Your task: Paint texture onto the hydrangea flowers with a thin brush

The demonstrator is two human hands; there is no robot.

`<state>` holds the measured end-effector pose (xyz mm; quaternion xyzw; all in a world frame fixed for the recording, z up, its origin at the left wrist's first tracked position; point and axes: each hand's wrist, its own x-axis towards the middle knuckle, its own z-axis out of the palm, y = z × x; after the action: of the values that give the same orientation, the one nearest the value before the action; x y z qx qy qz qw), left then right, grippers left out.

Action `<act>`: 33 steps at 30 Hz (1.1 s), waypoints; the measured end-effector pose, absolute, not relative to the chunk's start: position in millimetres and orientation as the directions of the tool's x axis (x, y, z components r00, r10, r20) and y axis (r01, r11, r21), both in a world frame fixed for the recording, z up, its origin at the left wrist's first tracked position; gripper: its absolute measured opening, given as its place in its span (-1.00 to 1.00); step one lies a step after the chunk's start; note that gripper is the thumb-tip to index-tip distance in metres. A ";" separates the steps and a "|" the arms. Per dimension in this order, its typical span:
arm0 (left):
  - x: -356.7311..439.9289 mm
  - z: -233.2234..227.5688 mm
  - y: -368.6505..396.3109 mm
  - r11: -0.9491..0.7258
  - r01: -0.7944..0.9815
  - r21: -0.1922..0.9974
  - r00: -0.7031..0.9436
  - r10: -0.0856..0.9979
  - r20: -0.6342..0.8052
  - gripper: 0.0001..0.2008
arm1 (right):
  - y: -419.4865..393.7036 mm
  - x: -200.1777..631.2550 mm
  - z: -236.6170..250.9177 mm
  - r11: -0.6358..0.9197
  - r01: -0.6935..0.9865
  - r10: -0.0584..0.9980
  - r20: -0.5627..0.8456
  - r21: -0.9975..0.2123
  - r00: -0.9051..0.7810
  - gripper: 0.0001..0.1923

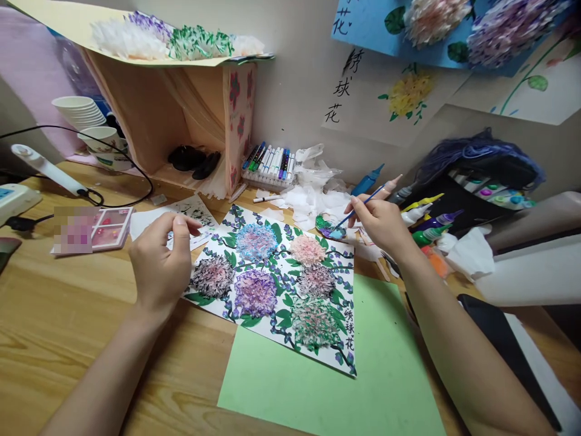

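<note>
- We see the left hand (160, 266) raised, fingers loosely curled, thumb meeting forefinger; its forearm runs in from lower left
- The right hand (379, 223) pinches closed, wrist bent; that forearm stretches in from lower right

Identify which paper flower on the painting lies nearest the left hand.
The black-and-white flower at the painting's left edge, beside the left hand; the others sit farther right.

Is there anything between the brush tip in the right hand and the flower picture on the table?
Nothing visible. The right hand holds the blue brush, its tip at the small paint palette just past the flower picture. The gap to the picture's upper right edge looks open. The left hand rests at its far left edge.
</note>
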<state>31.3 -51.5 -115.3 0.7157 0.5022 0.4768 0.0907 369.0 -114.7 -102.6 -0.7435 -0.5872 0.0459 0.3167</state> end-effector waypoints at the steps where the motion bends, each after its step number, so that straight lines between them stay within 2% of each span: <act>1: 30.5 -114.8 -50.6 -0.474 0.627 0.619 0.029 0.807 0.589 -0.71 | -115.6 369.3 -100.8 -0.106 0.845 0.896 0.318 -0.525 0.310 -0.64; 5: 23.6 -114.5 -43.4 -0.408 0.598 0.689 -0.049 0.840 0.540 -0.70 | -122.8 360.0 -88.0 -0.041 0.780 0.843 0.398 -0.624 0.363 -0.70; 8: 15.4 -117.9 -34.9 -0.333 0.596 0.731 -0.100 0.872 0.479 -0.70 | -128.6 335.9 -77.1 0.033 0.727 0.867 0.381 -0.686 0.321 -0.75; 13: 6.1 -128.3 -23.2 -0.225 0.584 0.780 -0.187 0.898 0.399 -0.71 | -125.9 274.5 -77.1 0.252 0.655 0.951 0.309 -0.713 -0.029 -0.79; 16: 5.5 -131.9 -22.6 -0.165 0.556 0.815 -0.192 0.928 0.319 -0.72 | -114.4 241.5 -86.7 0.370 0.663 0.929 0.282 -0.651 -0.241 -0.80; 18: 6.1 -132.2 -24.4 -0.141 0.558 0.818 -0.182 0.941 0.286 -0.71 | -105.1 225.8 -93.5 0.428 0.672 0.904 0.292 -0.604 -0.313 -0.81; 25: 8.1 -129.6 -29.0 -0.131 0.566 0.814 -0.176 0.945 0.274 -0.68 | -88.0 204.7 -107.7 0.473 0.694 0.881 0.308 -0.543 -0.359 -0.82; 33: 8.7 -127.7 -32.0 -0.133 0.570 0.811 -0.176 0.944 0.279 -0.69 | -86.0 202.5 -112.0 0.463 0.685 0.886 0.268 -0.562 -0.379 -0.82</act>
<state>8.7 -32.0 -127.7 0.6066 0.6242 0.4456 0.2096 202.5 -86.0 -112.0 -0.4849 -0.8100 0.1826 0.2746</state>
